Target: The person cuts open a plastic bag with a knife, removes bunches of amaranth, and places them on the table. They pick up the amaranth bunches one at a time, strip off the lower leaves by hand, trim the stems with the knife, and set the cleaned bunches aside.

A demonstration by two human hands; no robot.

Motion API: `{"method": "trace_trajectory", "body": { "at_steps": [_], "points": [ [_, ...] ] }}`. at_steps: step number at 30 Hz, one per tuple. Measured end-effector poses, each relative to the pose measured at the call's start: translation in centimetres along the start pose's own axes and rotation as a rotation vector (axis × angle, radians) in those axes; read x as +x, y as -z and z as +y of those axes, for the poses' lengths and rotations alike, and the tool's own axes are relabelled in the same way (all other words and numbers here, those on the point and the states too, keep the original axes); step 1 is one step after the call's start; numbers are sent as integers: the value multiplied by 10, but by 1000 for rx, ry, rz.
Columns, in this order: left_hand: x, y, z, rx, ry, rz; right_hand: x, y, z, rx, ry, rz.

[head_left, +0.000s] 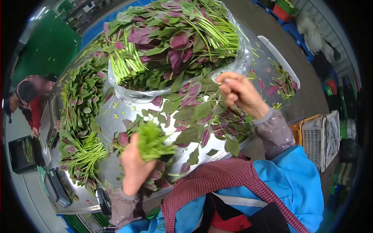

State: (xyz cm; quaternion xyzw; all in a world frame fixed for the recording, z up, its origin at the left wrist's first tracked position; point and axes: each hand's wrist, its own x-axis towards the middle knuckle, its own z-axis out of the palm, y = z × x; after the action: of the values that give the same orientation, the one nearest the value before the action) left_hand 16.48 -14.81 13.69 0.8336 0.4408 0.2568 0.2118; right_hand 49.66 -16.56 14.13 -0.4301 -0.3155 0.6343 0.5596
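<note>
My left hand (136,163) is wrapped round a bunch of leafy greens (152,143), its cut green stems facing up. Over loose stems and leaves, my right hand (239,91) is raised with its fingers curled together; whether something small is between them cannot be made out. Beneath it, loose green and purple leaves (202,110) lie spread on the metal table (173,134). Beyond the hands, a clear plastic bag (243,58) holds a large heap of greens (176,42) with stems at both sides. A long pile of greens (81,93) lies at the left.
A co-worker (33,97) in red sleeves is at the far left, beside a black crate (24,155). Scales (58,186) stand at the table's left corner. A white basket (312,141) and an orange one are at the right. Leaf scraps (281,81) lie at the table's right end.
</note>
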Motion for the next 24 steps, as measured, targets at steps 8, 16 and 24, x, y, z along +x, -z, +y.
{"method": "trace_trajectory", "body": {
  "at_steps": [8, 16, 24],
  "points": [
    [34, 34, 25, -309, 355, -257, -41, 85, 89, -1706, 338, 257],
    [58, -26, 3, -957, 595, -423, -40, 71, 47, -1490, 106, 370],
    [67, -49, -14, -1010, 611, -510, -33, 22, 71, -957, 395, 24]
  ]
}}
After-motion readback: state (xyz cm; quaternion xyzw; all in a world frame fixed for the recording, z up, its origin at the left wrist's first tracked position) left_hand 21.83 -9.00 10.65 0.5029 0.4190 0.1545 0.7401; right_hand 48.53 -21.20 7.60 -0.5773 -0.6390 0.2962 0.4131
